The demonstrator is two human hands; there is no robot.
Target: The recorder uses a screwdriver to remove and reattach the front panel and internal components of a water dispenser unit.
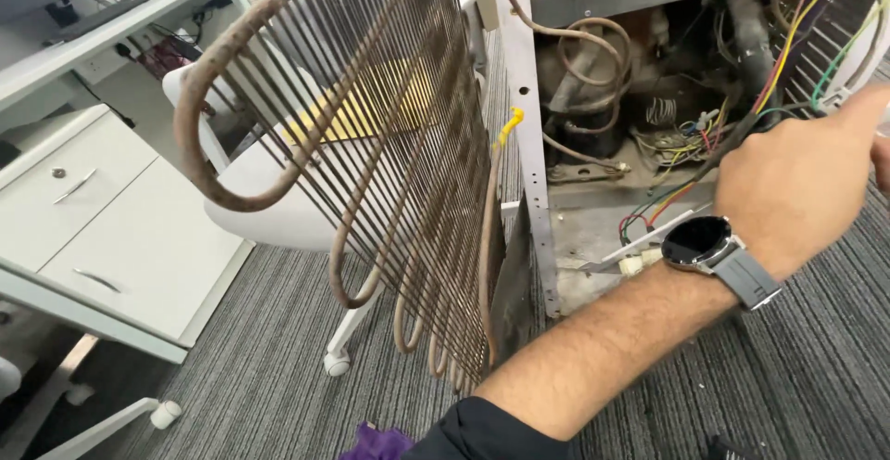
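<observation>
My left hand (797, 177) reaches to the right into the open back of an appliance, close to a bundle of coloured wires (686, 131). Its fingers run off the right edge, so I cannot see whether they grip anything. A dark round wristwatch (697, 240) with a grey strap sits on that wrist, above a black sleeve. A rusty wire condenser grille (389, 145) with looped tubing swings out to the left of the appliance frame (533, 172). Behind the frame are a dusty black compressor (579, 98) and copper pipes. My right hand is out of view.
A white wheeled chair (269, 200) with a yellow seat pad stands behind the grille. A white drawer cabinet (111, 219) sits under a desk (93, 33) at the left. The floor is grey striped carpet (278, 367), with a purple cloth (375, 443) at the bottom edge.
</observation>
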